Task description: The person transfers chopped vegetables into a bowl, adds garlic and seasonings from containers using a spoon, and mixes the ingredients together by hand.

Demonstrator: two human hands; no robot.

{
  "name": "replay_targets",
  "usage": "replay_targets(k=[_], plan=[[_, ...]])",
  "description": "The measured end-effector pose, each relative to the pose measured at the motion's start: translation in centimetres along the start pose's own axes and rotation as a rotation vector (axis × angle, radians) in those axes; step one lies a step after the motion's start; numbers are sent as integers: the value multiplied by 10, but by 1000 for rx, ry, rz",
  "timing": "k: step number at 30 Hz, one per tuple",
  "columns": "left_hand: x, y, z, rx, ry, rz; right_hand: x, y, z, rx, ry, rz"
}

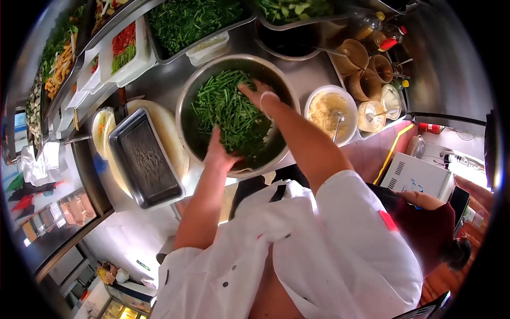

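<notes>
A large steel bowl (182, 114) stands in front of me, heaped with chopped green stalks (226, 103) flecked with small pale bits. My left hand (220, 155) reaches in over the near side, thumb apart from the fingers and touching the edge of the heap; its fingertips are partly hidden. At the upper right of the heap, my right hand (259, 94) rests against the stalks with its fingers spread. A pale band circles the right wrist. Neither hand is visibly closed around anything.
Left of the bowl, a dark metal tray (146, 159) lies on a round board (183, 154). A white bowl of pale minced food (324, 106) with a spoon stands right, beside seasoning jars (366, 85). Trays of greens (194, 24) line the back. Another person's sleeve (433, 228) is at right.
</notes>
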State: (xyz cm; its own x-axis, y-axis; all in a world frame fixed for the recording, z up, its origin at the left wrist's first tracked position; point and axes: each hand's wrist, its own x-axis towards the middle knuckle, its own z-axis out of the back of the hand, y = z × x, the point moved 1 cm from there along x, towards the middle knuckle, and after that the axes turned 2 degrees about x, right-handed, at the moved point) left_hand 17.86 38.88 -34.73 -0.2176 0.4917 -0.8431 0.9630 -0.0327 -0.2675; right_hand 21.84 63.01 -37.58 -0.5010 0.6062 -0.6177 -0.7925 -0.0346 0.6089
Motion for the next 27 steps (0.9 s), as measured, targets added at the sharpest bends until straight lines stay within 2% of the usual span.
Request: replay_targets(k=[1, 4, 6, 8, 10, 11, 12, 15, 18, 20, 21, 22, 23, 24, 25, 27], plan=[[-12, -2, -33, 6, -85, -9, -9, -7, -13, 250, 108, -92], [15, 4, -34, -1, 51, -12, -43, -26, -46, 660, 404, -211], [24, 4, -26, 124, 45, -98, -70, -24, -51, 797, 401, -97], [47, 11, 9, 326, 54, -240, -93, -17, -50, 714, 333, -20], [59, 7, 28, 995, -45, -641, -108, -9, -47, 630, 263, 50], [39, 0, 6, 907, -139, -593, -102, -13, -56, 686, 199, 108], [18, -10, -16, 816, -233, -544, -96, -21, -61, 608, 176, 103], [-41, -45, -76, 1071, -319, -571, -83, -28, -62, 389, 82, 108], [-45, -62, -79, 1223, -274, -681, -114, 10, -11, 314, 51, -25], [-34, -71, -77, 1326, -312, -692, -79, -4, -24, 167, 18, -217], [-44, -75, -84, 1423, -423, -559, -72, -4, -22, 136, 18, -273], [-35, -79, -78, 1389, -343, -584, -65, -3, -19, 106, 19, -329], [-23, -85, -65, 1353, -266, -602, -68, 11, -5, 102, 147, -375], [-14, -86, -53, 1314, -191, -614, -79, 18, 4, 238, 154, -442], [-39, -83, -62, 1027, -65, -428, -93, 31, 18, 373, 160, -508], [-51, -81, -50, 846, -3, -424, -87, 19, 14, 661, 217, -569]])
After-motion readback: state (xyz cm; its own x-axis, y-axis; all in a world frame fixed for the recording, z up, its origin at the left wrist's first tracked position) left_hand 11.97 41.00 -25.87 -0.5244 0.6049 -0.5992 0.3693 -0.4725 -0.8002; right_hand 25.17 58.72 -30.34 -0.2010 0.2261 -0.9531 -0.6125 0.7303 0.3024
